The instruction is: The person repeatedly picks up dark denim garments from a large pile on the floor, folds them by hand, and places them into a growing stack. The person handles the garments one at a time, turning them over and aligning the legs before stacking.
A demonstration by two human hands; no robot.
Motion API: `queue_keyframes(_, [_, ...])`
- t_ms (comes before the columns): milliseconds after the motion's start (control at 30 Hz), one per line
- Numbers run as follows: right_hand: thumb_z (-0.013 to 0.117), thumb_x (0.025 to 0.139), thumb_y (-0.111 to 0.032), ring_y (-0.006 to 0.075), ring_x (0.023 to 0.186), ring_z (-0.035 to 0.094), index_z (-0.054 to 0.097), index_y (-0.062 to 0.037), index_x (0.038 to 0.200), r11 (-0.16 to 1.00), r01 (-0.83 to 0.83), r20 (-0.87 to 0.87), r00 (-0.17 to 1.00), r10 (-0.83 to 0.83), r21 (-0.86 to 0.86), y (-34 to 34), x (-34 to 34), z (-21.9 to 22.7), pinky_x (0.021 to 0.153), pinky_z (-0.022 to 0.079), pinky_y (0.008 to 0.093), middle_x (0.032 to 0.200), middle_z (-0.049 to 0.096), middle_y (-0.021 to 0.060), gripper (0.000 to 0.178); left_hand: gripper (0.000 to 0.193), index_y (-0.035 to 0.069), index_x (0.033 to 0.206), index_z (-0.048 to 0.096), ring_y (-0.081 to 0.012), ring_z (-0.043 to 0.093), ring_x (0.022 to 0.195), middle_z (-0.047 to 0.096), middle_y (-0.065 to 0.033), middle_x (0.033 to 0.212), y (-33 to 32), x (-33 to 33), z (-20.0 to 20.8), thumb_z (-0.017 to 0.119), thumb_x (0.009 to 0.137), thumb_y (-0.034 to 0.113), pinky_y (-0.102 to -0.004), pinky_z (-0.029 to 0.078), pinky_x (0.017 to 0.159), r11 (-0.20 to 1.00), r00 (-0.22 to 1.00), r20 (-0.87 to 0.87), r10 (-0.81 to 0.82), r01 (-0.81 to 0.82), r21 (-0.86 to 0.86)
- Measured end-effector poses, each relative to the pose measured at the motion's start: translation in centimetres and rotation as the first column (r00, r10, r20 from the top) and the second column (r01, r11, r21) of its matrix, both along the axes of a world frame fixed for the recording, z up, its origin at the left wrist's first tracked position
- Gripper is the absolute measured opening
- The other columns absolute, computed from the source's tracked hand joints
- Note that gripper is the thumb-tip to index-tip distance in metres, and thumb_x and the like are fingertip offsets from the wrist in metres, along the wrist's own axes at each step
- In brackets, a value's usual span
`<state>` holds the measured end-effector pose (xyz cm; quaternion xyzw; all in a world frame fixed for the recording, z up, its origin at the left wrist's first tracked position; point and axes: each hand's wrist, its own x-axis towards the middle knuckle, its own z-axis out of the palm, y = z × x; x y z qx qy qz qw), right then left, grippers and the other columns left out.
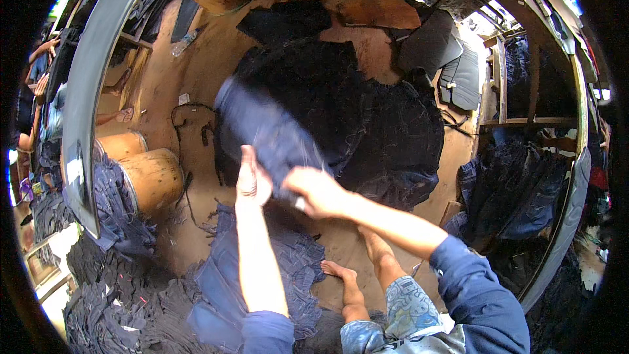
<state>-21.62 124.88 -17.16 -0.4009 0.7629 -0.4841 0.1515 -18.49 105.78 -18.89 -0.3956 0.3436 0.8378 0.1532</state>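
Note:
A dark blue denim piece point(275, 134) swings out ahead of me, its far end smeared by motion. My right hand point(318, 193) is closed on the near end of this denim piece, with a small pale spot showing beneath the fingers. Against the left side of the cloth is my left hand point(252, 180), its thumb stretched up and its palm showing; the other fingers are partly hidden behind the denim. Beyond both hands, a wide heap of dark denim point(301, 85) covers the floor. More blue denim pieces point(262, 269) lie in a pile below my left forearm.
Two tan drums point(154, 177) stand at the left beside dark cloth strips point(124, 288). A grey post point(92, 92) rises at the left. Folded jeans point(524, 183) fill a shelf at the right. My bare feet point(341, 269) rest on the brown floor. Other people's limbs show at far left.

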Motion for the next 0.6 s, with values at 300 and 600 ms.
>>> queue_keyframes(300, [0.086, 0.063, -0.030, 0.0419, 0.110, 0.057, 0.050, 0.0033, 0.122, 0.224, 0.872, -0.228, 0.347, -0.910, 0.436, 6.8, -12.4, -7.4, 0.093, 0.048, 0.0466, 0.117, 0.058, 0.0223, 0.077, 0.058, -0.006, 0.128, 0.053, -0.0256, 0.058, 0.112, 0.062, -0.0143, 0.123, 3.1, 7.0, -1.5, 0.073, 0.074, 0.005, -0.0354, 0.043, 0.100, 0.743, 0.976, 0.201, -0.085, 0.197, -0.640])
queue_keyframes(600, [0.063, 0.068, 0.003, 0.0398, 0.098, 0.063, 0.046, -0.0112, 0.139, 0.877, 0.386, 0.140, 0.888, -0.437, 0.287, 3.3, 6.7, 0.5, 0.080, 0.055, 0.0426, 0.124, 0.050, 0.0190, 0.074, 0.069, 0.011, 0.145, 0.036, -0.0300, 0.041, 0.134, 0.044, -0.0097, 0.145, 4.5, 7.7, -1.8, 0.069, 0.088, 0.035, -0.0513, 0.033, 0.110, 0.996, 0.979, -0.189, -0.080, 0.083, 0.010])
